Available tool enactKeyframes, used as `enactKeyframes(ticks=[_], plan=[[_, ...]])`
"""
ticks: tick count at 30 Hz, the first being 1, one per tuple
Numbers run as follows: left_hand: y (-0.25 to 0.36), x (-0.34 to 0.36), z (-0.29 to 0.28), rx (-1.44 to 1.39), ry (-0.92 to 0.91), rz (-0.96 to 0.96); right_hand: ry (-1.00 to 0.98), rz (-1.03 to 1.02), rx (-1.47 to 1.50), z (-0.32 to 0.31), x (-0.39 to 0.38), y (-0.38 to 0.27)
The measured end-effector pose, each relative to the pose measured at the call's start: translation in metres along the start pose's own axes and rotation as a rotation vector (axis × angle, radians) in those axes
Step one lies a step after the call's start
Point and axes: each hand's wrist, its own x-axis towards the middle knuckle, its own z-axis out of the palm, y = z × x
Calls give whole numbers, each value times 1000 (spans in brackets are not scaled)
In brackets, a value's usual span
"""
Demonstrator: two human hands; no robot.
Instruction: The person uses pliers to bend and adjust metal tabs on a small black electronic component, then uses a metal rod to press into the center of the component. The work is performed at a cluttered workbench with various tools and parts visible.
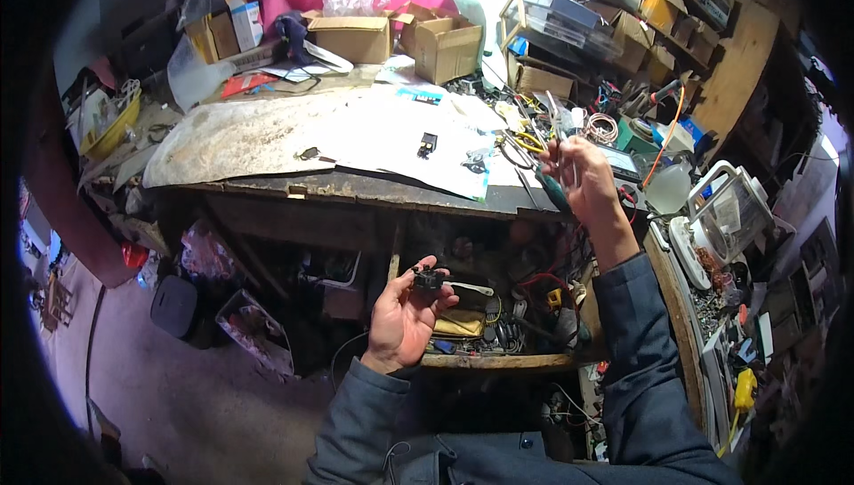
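Over the open drawer, my left hand (402, 320) has its fingers curled round a small black part (429, 280) of blocky shape. A pale strip (471, 288) shows just to the right of that part; whether it is attached cannot be told. My right hand (583, 183) is raised at the right of the bench, its fingers closed on a slim, shiny tool (558, 119) pointing up and away. Its exact kind is unclear against the clutter. A second small black part (428, 144) sits on the white sheet (356, 129), and a small dark piece (310, 154) lies farther left.
Beside my right hand are pliers (527, 140), a coil of wire (601, 128) and loose cables. Cardboard boxes (351, 38) stand at the back, below crowded shelves (614, 14). The drawer (498, 361) holds mixed parts. A clear jug-like appliance (734, 209) stands at the right.
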Motion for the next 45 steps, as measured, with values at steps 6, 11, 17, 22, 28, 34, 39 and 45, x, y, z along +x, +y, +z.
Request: enactKeyframes(ticks=[6,11,17,22,28,34,39,45], plan=[[2,0,3,29,4,6,-175,196,-518,29,-57,-9],[1,0,8,24,-29,8,-488,-239,-1245,40,-91,-3],[-1,0,4,-26,-56,-29,-521,-403,-1525,58,-110,-3],[0,1,7,18,16,18,-656,-420,-1467,74,-122,-12],[1,-1,16,82,67,73,-600,-416,-1563,76,-122,-12],[3,-4,14,75,-19,76,-531,-445,-1583,71,-125,0],[5,-8,22,170,-137,9,-553,-389,-1616,71,-129,6],[0,-6,21,353,-42,77,-595,-469,-1617,81,-135,17]])
